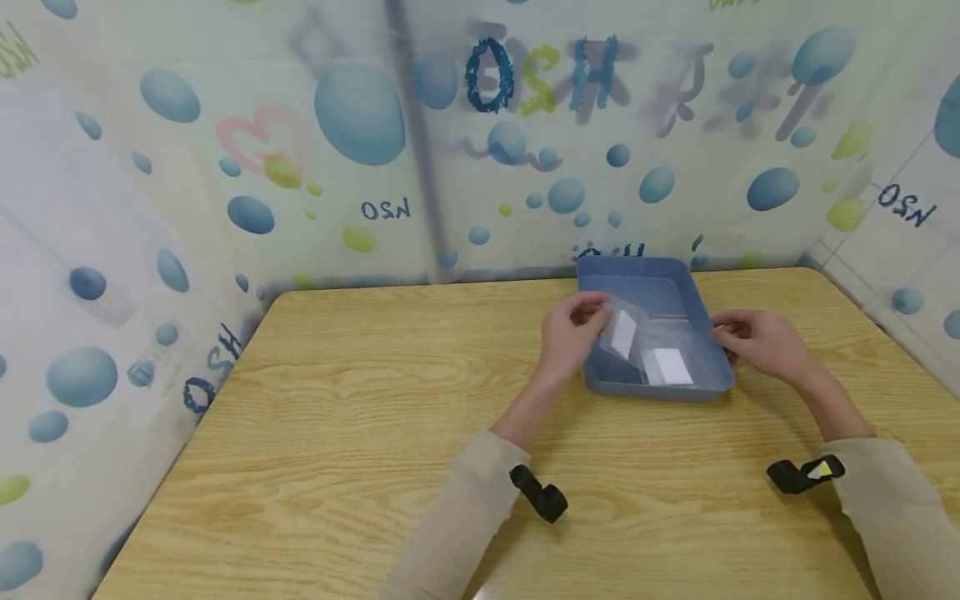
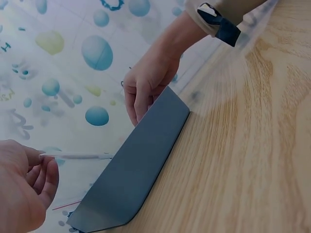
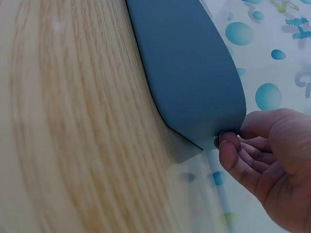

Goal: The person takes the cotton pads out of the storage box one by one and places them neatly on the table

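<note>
A blue-grey plastic tray point(image 1: 637, 289) stands toward the back right of the table. Over its left part, my left hand point(image 1: 567, 337) pinches a clear plastic bag point(image 1: 624, 335) holding a white rectangular piece. The left wrist view shows this bag edge-on between thumb and fingers of the left hand point(image 2: 22, 187). A second clear bag point(image 1: 670, 367), also with a white piece, lies in the tray's front right part. My right hand point(image 1: 765, 343) grips the tray's right side wall; in the right wrist view, thumb and fingers of that hand point(image 3: 272, 160) pinch its edge.
The wooden table point(image 1: 360, 417) extends left and in front of the tray. Directly behind it hangs a patterned curtain point(image 1: 510, 192), which also runs down the left and right sides. Black wrist bands point(image 1: 540, 496) sit on both beige sleeves point(image 1: 457, 517).
</note>
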Demonstrator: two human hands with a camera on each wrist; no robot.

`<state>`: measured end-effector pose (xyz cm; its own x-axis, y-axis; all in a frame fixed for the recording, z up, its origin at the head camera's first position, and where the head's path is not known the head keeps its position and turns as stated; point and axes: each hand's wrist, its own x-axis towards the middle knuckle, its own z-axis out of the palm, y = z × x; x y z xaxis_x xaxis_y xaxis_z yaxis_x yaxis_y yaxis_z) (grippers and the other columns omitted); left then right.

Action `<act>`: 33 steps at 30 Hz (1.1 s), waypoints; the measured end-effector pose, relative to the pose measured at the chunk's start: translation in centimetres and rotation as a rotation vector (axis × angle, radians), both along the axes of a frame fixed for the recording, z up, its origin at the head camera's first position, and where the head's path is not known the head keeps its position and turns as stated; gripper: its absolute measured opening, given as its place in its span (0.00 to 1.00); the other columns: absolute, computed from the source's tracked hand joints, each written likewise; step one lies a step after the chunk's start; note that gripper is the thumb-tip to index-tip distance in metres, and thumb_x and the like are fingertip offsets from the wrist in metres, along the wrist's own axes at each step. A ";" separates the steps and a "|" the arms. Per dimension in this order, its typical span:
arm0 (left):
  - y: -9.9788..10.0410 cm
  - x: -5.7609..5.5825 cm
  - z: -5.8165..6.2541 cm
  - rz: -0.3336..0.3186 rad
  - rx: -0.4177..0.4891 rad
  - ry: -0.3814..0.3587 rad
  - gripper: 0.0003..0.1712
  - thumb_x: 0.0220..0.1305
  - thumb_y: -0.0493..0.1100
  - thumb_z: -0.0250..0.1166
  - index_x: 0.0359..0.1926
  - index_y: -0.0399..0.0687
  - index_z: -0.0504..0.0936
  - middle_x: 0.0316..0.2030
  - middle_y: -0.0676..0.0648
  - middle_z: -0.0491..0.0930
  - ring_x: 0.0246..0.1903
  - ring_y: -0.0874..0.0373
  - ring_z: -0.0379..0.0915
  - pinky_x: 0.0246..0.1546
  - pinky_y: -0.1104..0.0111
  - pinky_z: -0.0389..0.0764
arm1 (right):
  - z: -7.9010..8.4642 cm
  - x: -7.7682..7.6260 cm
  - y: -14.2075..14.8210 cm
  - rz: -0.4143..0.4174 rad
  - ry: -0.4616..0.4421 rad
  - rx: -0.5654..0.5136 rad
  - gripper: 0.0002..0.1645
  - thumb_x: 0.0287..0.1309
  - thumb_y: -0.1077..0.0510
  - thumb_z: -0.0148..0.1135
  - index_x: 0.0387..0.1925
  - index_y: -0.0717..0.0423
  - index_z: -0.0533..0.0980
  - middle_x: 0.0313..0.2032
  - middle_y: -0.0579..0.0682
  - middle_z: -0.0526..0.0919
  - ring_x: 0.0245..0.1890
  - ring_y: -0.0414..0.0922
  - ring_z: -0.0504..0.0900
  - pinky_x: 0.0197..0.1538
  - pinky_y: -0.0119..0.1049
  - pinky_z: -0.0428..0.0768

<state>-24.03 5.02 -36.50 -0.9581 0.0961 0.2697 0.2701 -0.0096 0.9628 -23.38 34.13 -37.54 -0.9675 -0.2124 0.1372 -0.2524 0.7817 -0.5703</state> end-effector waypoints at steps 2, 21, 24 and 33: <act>-0.2 0.0 0.0 0.002 0.008 0.009 0.10 0.68 0.33 0.67 0.48 0.37 0.86 0.36 0.47 0.84 0.30 0.66 0.75 0.31 0.76 0.78 | 0.0 -0.1 0.1 -0.001 -0.001 0.000 0.22 0.72 0.58 0.59 0.53 0.77 0.76 0.32 0.55 0.85 0.23 0.41 0.82 0.29 0.35 0.80; -1.6 -1.1 -0.2 0.062 0.050 0.115 0.11 0.66 0.34 0.68 0.49 0.36 0.86 0.40 0.42 0.86 0.34 0.64 0.79 0.39 0.73 0.81 | -0.1 -0.1 1.2 -0.028 -0.010 0.011 0.22 0.73 0.57 0.58 0.54 0.76 0.75 0.32 0.53 0.85 0.23 0.41 0.81 0.29 0.34 0.78; -1.8 -1.2 -0.2 0.069 0.052 0.106 0.12 0.67 0.34 0.68 0.50 0.36 0.86 0.41 0.43 0.86 0.35 0.63 0.79 0.40 0.73 0.81 | -0.2 -0.1 1.3 -0.030 -0.012 0.005 0.22 0.73 0.57 0.57 0.54 0.76 0.75 0.32 0.53 0.85 0.23 0.41 0.81 0.29 0.34 0.78; -2.4 -1.7 0.0 0.089 0.120 0.084 0.12 0.66 0.32 0.68 0.49 0.34 0.86 0.39 0.41 0.85 0.34 0.64 0.78 0.37 0.73 0.82 | -0.2 0.0 1.5 -0.036 -0.008 -0.010 0.22 0.72 0.57 0.58 0.53 0.75 0.76 0.31 0.53 0.85 0.22 0.41 0.81 0.28 0.34 0.78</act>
<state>-25.74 2.62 -36.45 -0.9349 -0.0255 0.3541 0.3549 -0.0953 0.9301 -23.42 35.65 -37.75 -0.9755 -0.1764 0.1317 -0.2201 0.7845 -0.5797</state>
